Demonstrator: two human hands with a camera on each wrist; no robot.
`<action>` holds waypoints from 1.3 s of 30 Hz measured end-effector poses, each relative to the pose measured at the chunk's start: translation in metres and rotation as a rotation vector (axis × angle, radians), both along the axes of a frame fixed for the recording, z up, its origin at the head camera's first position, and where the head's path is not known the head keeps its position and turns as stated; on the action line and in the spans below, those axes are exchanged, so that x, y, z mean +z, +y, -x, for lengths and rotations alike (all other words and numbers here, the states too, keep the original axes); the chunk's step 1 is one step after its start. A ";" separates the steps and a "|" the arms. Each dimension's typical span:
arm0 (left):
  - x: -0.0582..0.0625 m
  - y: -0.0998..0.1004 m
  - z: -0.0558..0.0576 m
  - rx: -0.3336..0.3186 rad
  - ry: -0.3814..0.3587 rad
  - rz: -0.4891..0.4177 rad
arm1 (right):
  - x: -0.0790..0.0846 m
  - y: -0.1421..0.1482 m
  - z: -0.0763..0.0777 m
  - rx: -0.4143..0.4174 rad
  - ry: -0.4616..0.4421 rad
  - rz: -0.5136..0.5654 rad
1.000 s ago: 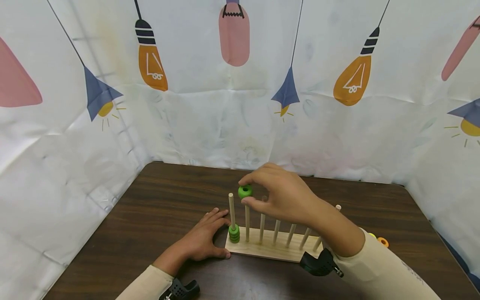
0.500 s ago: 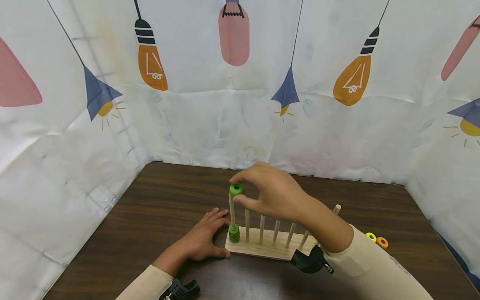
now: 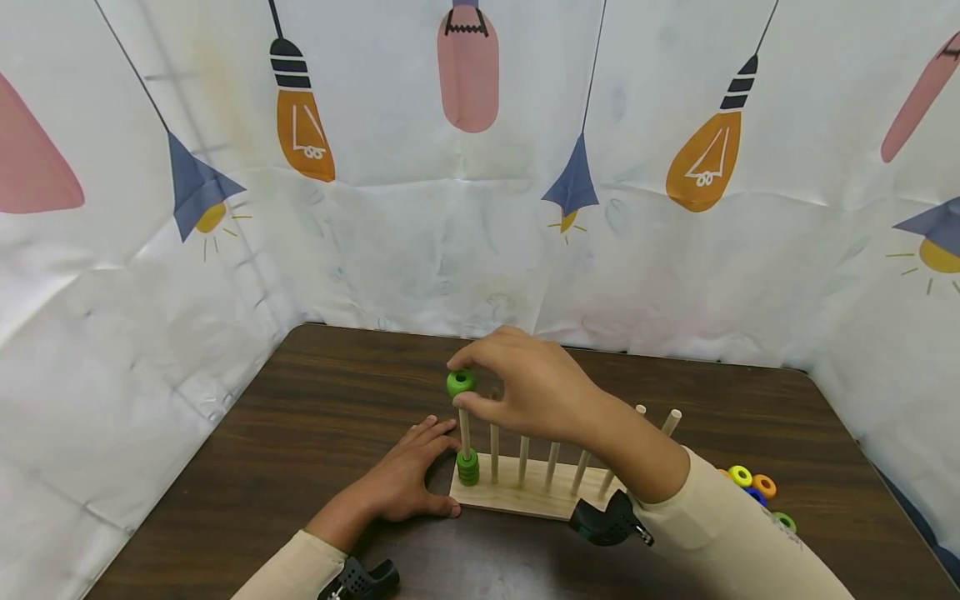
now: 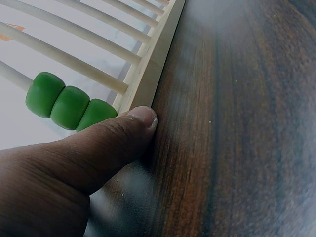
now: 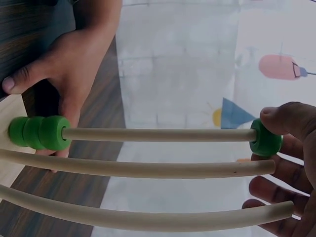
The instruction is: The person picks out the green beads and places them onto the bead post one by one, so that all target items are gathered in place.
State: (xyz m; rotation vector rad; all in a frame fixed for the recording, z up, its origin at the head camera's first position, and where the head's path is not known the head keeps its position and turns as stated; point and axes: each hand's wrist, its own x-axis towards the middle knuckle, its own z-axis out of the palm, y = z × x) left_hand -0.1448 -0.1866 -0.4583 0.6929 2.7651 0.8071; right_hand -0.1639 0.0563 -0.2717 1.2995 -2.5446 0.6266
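Note:
My right hand [image 3: 536,387] pinches a green bead [image 3: 461,382] between thumb and fingers at the top of the leftmost peg [image 3: 465,432]. The right wrist view shows that held bead [image 5: 266,138] right at the peg's tip. Low on the same peg, three green beads [image 4: 71,101] are stacked against the wooden base [image 3: 517,497]. My left hand [image 3: 408,471] rests with spread fingers at the base's left end, its thumb [image 4: 143,116] touching the front corner. Several bare pegs [image 5: 148,170] stand in a row to the right, partly behind my right hand and forearm.
Loose beads lie on the dark wooden table [image 3: 360,375] right of the base: a yellow bead [image 3: 740,476], an orange bead [image 3: 764,486], a blue one and a green bead [image 3: 784,522] among them. My right sleeve hides part of that group. A printed curtain [image 3: 450,242] hangs behind the table.
My right hand has moved left with the green bead, from over the second peg to the leftmost peg's tip. More loose beads show past the sleeve. The left hand stays put.

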 end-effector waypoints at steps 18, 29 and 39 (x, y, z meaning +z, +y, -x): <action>-0.001 0.002 0.000 0.014 0.004 0.017 | 0.005 0.051 -0.003 -0.129 0.012 -0.075; -0.001 0.001 -0.001 0.022 -0.018 0.004 | 0.002 0.100 -0.005 -0.232 -0.015 -0.095; 0.001 0.001 0.001 0.013 -0.006 -0.008 | -0.001 0.146 -0.013 -0.355 -0.055 -0.090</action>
